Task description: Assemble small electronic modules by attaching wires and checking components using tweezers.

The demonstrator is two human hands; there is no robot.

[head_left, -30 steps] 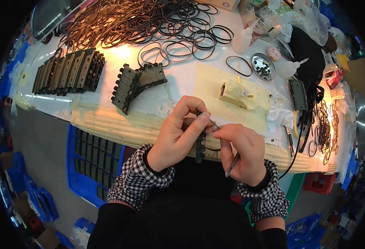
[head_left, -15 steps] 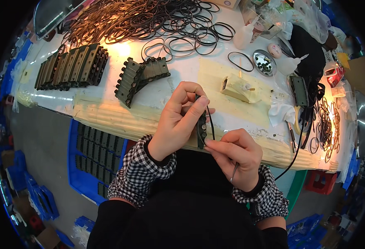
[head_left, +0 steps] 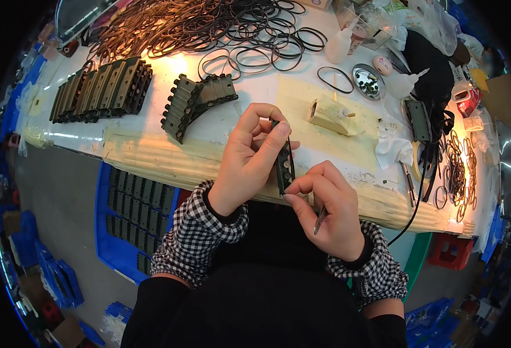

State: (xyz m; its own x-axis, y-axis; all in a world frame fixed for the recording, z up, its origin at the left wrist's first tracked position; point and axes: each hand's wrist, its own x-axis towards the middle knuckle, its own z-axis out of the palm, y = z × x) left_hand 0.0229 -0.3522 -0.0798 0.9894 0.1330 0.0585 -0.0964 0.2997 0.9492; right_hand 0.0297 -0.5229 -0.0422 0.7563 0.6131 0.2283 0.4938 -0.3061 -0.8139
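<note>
In front of my body my left hand (head_left: 246,162) is closed around a narrow dark green part with round knobs (head_left: 282,165), held upright. A thin black rubber band (head_left: 292,158) runs down the part's right side, close against it. My right hand (head_left: 338,214) has thumb and forefinger pinched at the part's lower end, where the band meets it. A slim metal tool (head_left: 320,221), perhaps tweezers, is tucked in the same hand's palm. Left of my hands, two similar green parts (head_left: 181,107) lie crossed on the table.
Many black rubber bands (head_left: 209,23) are heaped at the back. A row of green parts (head_left: 101,90) stands at the left. A taped block (head_left: 333,116), a round dish (head_left: 368,81) and a white squeeze bottle (head_left: 339,49) sit right of centre. Below the left edge is a blue crate (head_left: 101,232) of parts.
The black band, bowed away from the part before, now lies close along it. My right hand has shifted slightly up and turned, showing more of the metal tool.
</note>
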